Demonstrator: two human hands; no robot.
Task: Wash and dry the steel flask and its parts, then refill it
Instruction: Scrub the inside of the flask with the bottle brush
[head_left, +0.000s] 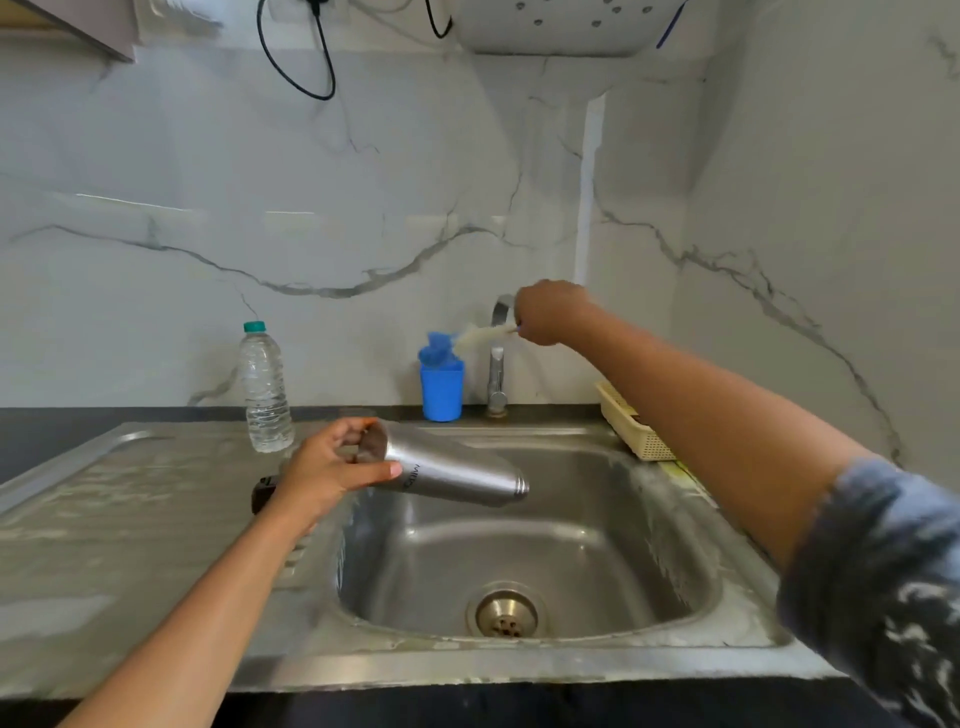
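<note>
Now steel flask (457, 473) held over sink (675, 545), long axis near level, threaded neck toward sink's right side. Left hand (332, 467) grip wrapped round flask base. Right hand (550, 312), above sink's back rim by tap (496, 374), grip pinching bottle brush (485, 335); this hand nearer neck. Blue cup (441, 389) and water bottle (265, 389) behind sink, clear of brush's likely path.

Head-worn view, forward and down, near sink (571, 519)

Home kitchen: steel sink (675, 519) with tap (497, 358), marble-veined wall tiles (363, 208), dark surface (52, 431), basket (631, 428).
</note>
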